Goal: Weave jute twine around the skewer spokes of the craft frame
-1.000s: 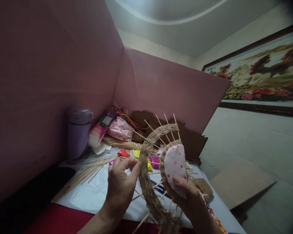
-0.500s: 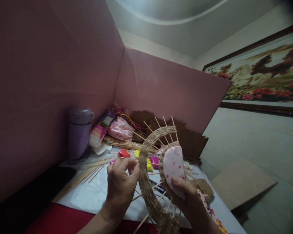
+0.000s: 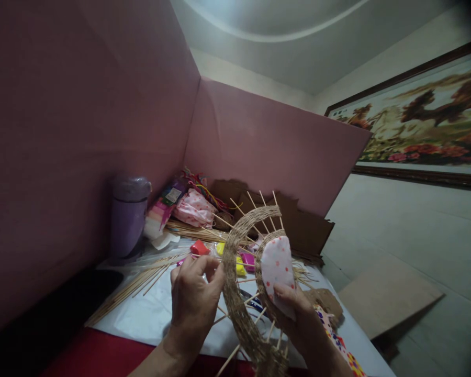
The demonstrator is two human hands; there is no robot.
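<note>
My right hand [image 3: 292, 303] grips a curved woven twine piece [image 3: 232, 262] by its half-round centre, which is covered in white cloth with red dots [image 3: 278, 264]. Thin wooden sticks [image 3: 237, 207] radiate from that centre through a wide outer band of twine and poke out past it. At the band's left edge, the thumb and fingertips of my left hand [image 3: 194, 293] are pinched together close to a stick. What lies between those fingertips is too small to make out. Scissors [image 3: 251, 298] with dark blue handles lie on the table, partly hidden behind the woven piece.
Loose sticks [image 3: 137, 285] lie on the white-covered table [image 3: 141, 317] at left. Farther back are a purple cup [image 3: 129, 220], dotted pink cloth [image 3: 194, 208], colourful cords, red, yellow and magenta packets [image 3: 249, 262], and brown cardboard [image 3: 310, 230]. Pink panels [image 3: 267, 136] stand behind.
The woven piece and my right hand have shifted very slightly left and tilted a little. My left hand stays pinched at the band's edge.
</note>
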